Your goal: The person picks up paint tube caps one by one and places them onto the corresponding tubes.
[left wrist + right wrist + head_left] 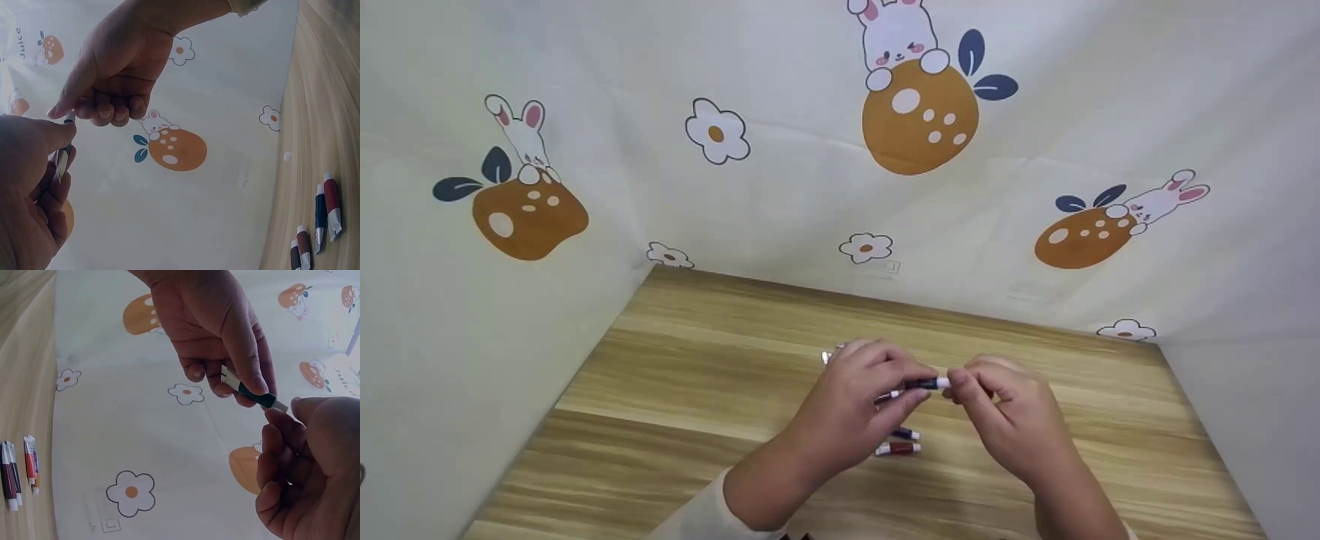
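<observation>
tube [924, 384]: dark green, white ends | table [675, 390]: light wood grain | backdrop [780, 195]: cream, orange rabbit-and-flower print

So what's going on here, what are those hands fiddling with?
A person holds one small dark paint tube above a wooden table. The left hand grips the tube's body, and the right hand pinches its white cap end. More small paint tubes, red and dark blue, lie on the table below the hands. A cartoon rabbit-print cloth hangs behind.
</observation>
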{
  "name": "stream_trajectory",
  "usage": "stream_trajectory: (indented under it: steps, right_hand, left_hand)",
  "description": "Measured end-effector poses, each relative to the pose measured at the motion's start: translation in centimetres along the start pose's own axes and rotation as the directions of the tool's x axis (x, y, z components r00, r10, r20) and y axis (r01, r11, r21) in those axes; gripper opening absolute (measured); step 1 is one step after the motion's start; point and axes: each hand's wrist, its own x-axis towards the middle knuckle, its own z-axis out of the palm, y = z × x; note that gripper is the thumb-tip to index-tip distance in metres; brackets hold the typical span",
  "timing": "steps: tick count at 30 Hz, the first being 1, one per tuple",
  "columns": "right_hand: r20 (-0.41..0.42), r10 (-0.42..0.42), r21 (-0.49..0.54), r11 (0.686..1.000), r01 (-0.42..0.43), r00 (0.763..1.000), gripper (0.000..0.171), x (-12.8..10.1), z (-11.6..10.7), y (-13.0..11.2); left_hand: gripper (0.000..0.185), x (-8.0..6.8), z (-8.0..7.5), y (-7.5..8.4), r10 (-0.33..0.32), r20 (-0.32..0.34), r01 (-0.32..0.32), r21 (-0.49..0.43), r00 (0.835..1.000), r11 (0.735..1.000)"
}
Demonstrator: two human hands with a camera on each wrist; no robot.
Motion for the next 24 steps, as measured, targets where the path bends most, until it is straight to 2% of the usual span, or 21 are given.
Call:
stream_trajectory:
  steps: [6, 8, 12, 17, 24]
  right_hand:
    - [-0.062, 0.033, 0.025, 0.999, -0.031, 0.998, 0.027, 0.09, -0.27, -0.11]
    - [-0.069, 0.025, 0.034, 0.999, -0.022, 0.997, 0.030, 0.15, -0.32, -0.19]
    - [-0.048, -0.052, 0.086, 0.995, 0.056, 0.997, 0.044, 0.32, -0.42, -0.23]
    - [-0.006, -0.183, 0.081, 0.980, 0.183, 0.983, 0.046, 0.37, -0.55, -0.08]
    - [0.042, -0.212, 0.041, 0.977, 0.210, 0.976, 0.045, 0.43, -0.46, 0.18]
  left_hand:
    - [0.017, 0.01, 0.04, -0.19, -0.045, 0.000, 0.045, -0.016, 0.999, 0.999]
    - [0.017, 0.08, 0.00, -0.19, -0.055, 0.008, 0.055, -0.018, 0.998, 0.998]
    - [0.018, 0.20, -0.10, -0.17, -0.072, 0.018, 0.072, -0.020, 0.997, 0.997]
    - [0.021, 0.26, -0.22, -0.24, -0.090, 0.003, 0.090, -0.038, 0.996, 0.995]
    - [0.020, 0.26, -0.27, -0.24, -0.079, -0.007, 0.078, -0.041, 0.997, 0.996]
